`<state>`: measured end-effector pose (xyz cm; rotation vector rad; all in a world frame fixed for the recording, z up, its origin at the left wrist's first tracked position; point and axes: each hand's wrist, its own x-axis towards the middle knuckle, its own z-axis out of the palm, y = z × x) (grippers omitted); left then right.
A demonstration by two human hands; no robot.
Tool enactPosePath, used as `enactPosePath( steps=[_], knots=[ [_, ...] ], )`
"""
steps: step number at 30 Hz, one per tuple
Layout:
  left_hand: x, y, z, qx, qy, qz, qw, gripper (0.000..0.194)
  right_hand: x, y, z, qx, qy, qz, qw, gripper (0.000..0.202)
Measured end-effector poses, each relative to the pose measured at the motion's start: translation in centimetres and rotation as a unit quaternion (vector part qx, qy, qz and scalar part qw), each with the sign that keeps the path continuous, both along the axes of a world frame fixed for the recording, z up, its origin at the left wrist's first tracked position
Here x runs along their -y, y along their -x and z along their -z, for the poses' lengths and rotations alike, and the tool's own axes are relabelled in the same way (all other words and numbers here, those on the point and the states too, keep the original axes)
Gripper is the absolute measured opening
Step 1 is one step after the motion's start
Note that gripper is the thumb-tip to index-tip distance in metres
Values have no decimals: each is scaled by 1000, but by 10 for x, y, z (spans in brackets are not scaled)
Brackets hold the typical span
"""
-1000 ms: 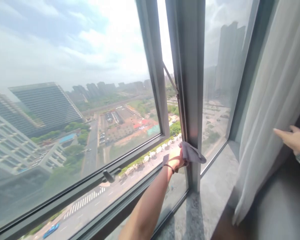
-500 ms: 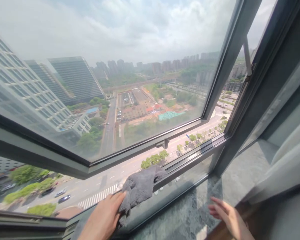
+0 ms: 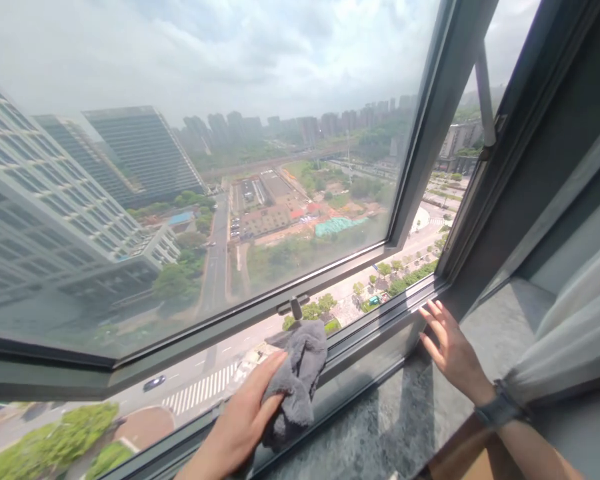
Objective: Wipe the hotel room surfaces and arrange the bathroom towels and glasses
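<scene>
My left hand grips a grey plush cloth, which hangs bunched over the bottom rail of the window frame. The cloth's upper end comes close to the dark handle of the tilted-out window sash; whether they touch I cannot tell. Near the frame's lower right corner, my right hand has its fingers spread, with the fingertips at the rail and nothing held. A dark band circles the right wrist.
A metal stay arm links the sash to the right jamb. Below the frame lies a grey marbled sill. A pale sheer curtain hangs at the right. Beyond the opening, a street lies far below.
My left hand has moved right and up with the cloth, nearer the sash handle. My right hand has risen from above the sill to the frame's rail. The sash looks tilted slightly differently.
</scene>
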<state>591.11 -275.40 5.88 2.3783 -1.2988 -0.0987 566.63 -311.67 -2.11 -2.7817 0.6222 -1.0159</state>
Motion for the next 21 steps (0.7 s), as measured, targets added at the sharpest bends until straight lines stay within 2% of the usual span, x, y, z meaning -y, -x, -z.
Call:
enactPosePath(
  steps=[3, 6, 9, 11, 13, 15, 18, 19, 20, 21],
  knots=[
    [69, 11, 16, -58, -25, 72, 995, 36, -31, -14, 6, -65, 38, -33, 997, 51],
    [141, 33, 16, -39, -47, 135, 989, 29, -69, -22, 13, -91, 55, -61, 992, 60],
    [213, 54, 14, 7, -61, 189, 980, 18, -91, -21, 21, -48, 34, -46, 997, 65],
    [247, 60, 12, 38, -86, 210, 973, 17, -92, -15, 27, 0, 0, -19, 1000, 63],
    [263, 58, 2, 82, -112, 216, 966, 18, -86, -7, 31, 38, -9, -12, 999, 59],
    [263, 51, -22, 157, -105, 217, 958, 18, -79, 0, 33, 71, 6, -32, 997, 56],
    [253, 34, -67, 310, -13, 155, 938, 28, -72, 4, 33, 101, 22, -79, 991, 52],
    [251, 28, -77, 357, 15, 128, 925, 33, -71, 2, 33, 105, 19, -91, 990, 52],
    [250, 22, -81, 393, 26, 114, 912, 37, -70, 0, 34, 109, 14, -103, 989, 51],
    [250, 15, -80, 413, 12, 119, 903, 38, -68, -3, 37, 111, 8, -116, 987, 51]
  ],
)
